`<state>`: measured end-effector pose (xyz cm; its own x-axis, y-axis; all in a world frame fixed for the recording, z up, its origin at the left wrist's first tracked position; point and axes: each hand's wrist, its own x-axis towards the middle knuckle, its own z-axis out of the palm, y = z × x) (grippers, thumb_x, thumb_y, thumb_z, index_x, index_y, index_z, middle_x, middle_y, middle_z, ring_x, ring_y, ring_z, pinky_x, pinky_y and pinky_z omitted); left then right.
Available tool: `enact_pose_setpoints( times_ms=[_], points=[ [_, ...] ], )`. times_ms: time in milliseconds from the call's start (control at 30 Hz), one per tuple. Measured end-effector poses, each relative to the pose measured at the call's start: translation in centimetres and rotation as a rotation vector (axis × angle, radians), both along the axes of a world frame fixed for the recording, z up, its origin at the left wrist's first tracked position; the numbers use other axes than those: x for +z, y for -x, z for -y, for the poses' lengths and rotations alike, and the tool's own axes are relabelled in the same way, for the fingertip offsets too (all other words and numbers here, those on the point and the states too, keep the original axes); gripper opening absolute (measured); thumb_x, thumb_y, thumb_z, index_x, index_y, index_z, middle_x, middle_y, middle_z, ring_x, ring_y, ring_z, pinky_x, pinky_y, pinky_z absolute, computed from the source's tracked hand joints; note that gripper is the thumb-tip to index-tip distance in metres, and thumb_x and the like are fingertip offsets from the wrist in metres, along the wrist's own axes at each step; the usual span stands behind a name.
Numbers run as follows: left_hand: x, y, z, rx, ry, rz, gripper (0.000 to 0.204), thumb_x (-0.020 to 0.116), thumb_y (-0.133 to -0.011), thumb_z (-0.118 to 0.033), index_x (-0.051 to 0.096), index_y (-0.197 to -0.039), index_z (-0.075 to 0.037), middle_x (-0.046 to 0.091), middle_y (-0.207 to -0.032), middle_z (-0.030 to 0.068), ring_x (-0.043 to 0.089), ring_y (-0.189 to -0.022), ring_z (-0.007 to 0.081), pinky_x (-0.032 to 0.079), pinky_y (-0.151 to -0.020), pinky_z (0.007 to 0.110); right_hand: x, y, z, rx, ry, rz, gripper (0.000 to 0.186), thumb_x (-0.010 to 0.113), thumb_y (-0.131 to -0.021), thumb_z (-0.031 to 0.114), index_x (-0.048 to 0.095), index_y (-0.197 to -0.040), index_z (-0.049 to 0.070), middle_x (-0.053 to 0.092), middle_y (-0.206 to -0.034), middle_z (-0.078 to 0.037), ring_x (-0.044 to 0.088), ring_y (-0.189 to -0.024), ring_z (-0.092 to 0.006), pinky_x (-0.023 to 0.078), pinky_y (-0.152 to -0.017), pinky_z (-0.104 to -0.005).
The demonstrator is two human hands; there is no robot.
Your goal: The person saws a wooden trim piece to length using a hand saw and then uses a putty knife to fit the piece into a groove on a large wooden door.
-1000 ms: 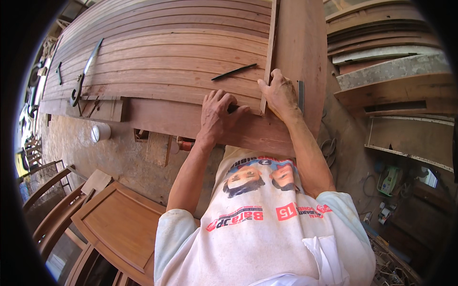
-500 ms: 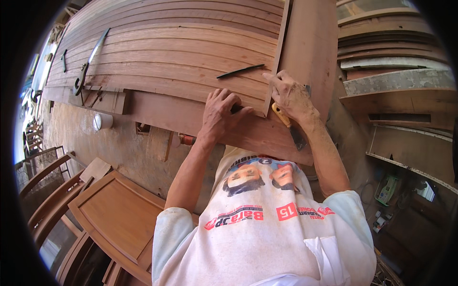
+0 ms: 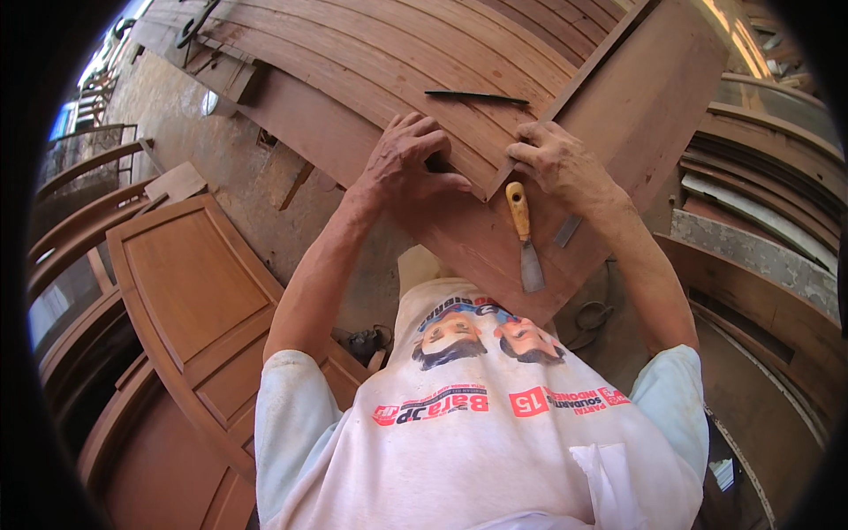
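Observation:
My left hand (image 3: pixel 409 162) is curled over the near edge of the slatted wooden panel (image 3: pixel 371 62), thumb stretched along that edge. My right hand (image 3: pixel 558 159) grips the panel's corner by a narrow wooden edge strip (image 3: pixel 603 59), fingers bent over it. Just below that corner, a putty knife (image 3: pixel 521 225) with a yellow wooden handle lies on the broad reddish board (image 3: pixel 656 93). Beside it, under my right wrist, is a small flat grey strip (image 3: pixel 567 230). A thin black bar (image 3: pixel 477 96) rests on the slats above my hands.
A saw (image 3: pixel 194 26) sits at the panel's far left. Paneled wooden doors (image 3: pixel 185 283) lean at lower left near curved frames (image 3: pixel 88 185). Stacked boards and frames (image 3: pixel 760 203) fill the right side. A white bucket (image 3: pixel 210 103) stands on the floor at upper left.
My view has turned, so the panel appears more slanted. My right hand has shifted against the strip; the putty knife and its blade, earlier hidden or partly covered, now show fully.

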<state>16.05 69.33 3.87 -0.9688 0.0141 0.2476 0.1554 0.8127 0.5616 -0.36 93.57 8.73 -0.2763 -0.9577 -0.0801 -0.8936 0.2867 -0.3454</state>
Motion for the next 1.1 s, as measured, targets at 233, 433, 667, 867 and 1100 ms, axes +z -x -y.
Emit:
enact_pose_setpoints(
  times_ms=[233,433,667,867,1100],
  points=[
    [-0.5,-0.5,-0.8,0.082,0.036,0.036,0.048,0.095,-0.070,-0.046,0.066,-0.084,-0.010,0.060,-0.094,0.0046,0.056,-0.099,0.0275,0.045,-0.097,0.042,-0.8,0.4,-0.2,0.083,0.057,-0.058,0.022,0.067,-0.102,0.026,0.071,-0.112,0.008,0.063,-0.123,-0.011,0.066,-0.118,-0.0299,0.060,-0.097,-0.0426],
    [-0.7,-0.3,-1.0,0.078,0.019,-0.030,0.048,0.095,-0.069,-0.045,0.066,-0.084,-0.010,0.060,-0.094,0.0048,0.056,-0.100,0.0280,0.045,-0.097,0.042,-0.9,0.1,0.0,0.072,0.092,0.073,0.022,0.072,-0.097,0.025,0.073,-0.107,0.005,0.065,-0.119,-0.009,0.068,-0.111,-0.0290,0.059,-0.094,-0.0411],
    [-0.7,-0.2,-1.1,0.035,0.005,-0.052,0.043,0.092,-0.074,-0.042,0.066,-0.088,-0.010,0.059,-0.098,0.0058,0.056,-0.103,0.0299,0.044,-0.098,0.044,-1.7,0.7,-0.1,0.091,0.131,0.143,0.020,0.075,-0.095,0.023,0.074,-0.106,0.006,0.066,-0.116,-0.007,0.069,-0.107,-0.0298,0.058,-0.091,-0.0418],
    [-0.2,-0.8,-2.0,0.051,0.024,0.006,0.040,0.091,-0.077,-0.039,0.070,-0.097,-0.012,0.063,-0.110,0.0064,0.055,-0.118,0.0319,0.042,-0.106,0.047,-1.6,0.3,-0.1,0.057,0.128,0.135,0.021,0.075,-0.095,0.027,0.074,-0.103,0.007,0.066,-0.113,-0.006,0.069,-0.107,-0.0296,0.059,-0.090,-0.0417],
    [0.1,-2.4,-5.3,0.150,0.057,0.080,0.030,0.082,-0.087,-0.025,0.074,-0.114,-0.014,0.064,-0.133,0.0073,0.045,-0.145,0.0347,0.034,-0.121,0.050,-3.9,1.4,-1.1,0.052,0.314,0.208,0.037,0.079,-0.093,0.029,0.072,-0.123,0.008,0.067,-0.123,-0.009,0.069,-0.112,-0.0308,0.058,-0.094,-0.0422]
  ],
)
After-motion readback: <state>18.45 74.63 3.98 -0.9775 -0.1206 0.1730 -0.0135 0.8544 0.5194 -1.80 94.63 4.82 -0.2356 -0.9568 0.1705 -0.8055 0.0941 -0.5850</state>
